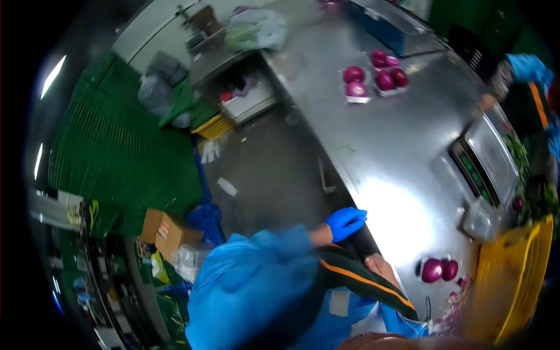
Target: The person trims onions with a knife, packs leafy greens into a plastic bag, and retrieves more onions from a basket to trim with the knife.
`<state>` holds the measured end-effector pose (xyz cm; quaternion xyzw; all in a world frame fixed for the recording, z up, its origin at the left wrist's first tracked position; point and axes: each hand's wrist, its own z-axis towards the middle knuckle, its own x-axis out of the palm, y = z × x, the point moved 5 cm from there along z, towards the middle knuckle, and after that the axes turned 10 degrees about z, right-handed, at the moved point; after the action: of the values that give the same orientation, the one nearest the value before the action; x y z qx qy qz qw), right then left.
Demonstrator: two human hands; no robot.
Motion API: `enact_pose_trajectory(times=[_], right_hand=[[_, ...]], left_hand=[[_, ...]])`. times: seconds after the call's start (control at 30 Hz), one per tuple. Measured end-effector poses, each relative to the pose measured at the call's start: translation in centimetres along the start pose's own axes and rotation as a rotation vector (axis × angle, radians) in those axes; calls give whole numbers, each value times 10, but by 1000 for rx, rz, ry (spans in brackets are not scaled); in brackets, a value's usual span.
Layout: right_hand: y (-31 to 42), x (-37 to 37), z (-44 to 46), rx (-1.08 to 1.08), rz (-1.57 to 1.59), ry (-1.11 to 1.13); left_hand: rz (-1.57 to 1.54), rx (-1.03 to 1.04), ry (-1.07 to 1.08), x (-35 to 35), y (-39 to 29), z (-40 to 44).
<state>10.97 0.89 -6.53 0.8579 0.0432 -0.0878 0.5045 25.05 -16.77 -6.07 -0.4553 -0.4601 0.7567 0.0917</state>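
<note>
My left hand (345, 224), in a blue glove with a loose blue sleeve behind it, is over the metal table's (326, 140) near edge. Its fingers stretch out, the thumb is apart, and nothing is in it. Nearer my body, my bare right hand (382, 268) is beside the same edge, by a dark green garment with an orange stripe; its fingers are too unclear to read. To the right of that hand, two purple onions (432, 270) lie on the metal near scattered peel (454, 306).
Packs of onions (355, 81) stand farther up the table. A scale (479, 160), a clear container (482, 219) and a yellow crate (513, 280) are at the right. A co-worker's sleeve (529, 67) shows beyond. Left are an open cardboard box (175, 233) and green flooring (128, 151).
</note>
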Motion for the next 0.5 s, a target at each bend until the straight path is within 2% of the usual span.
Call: enact_pose_trajectory(times=[0.03,0.1,0.17,0.27,0.33,0.4,0.5], right_hand=[[0,11,22,-7,-70,77],[15,33,62,-24,-177,208],[80,57,86,-26,-259,307],[109,95,134,-239,-528,433],[134,117,163,-321,-598,456],[157,137,193,-235,-624,444],[195,170,239,-282,-609,412]], left_hand=[[44,14,-41,-19,15,-10],[-11,-129,-66,-45,55,-26],[-120,-287,-164,-86,64,-41],[-127,-429,-261,-119,88,-64],[-133,-447,-317,-145,94,-75],[-152,-503,-306,-161,115,-89],[-162,-588,-334,-192,157,-110]])
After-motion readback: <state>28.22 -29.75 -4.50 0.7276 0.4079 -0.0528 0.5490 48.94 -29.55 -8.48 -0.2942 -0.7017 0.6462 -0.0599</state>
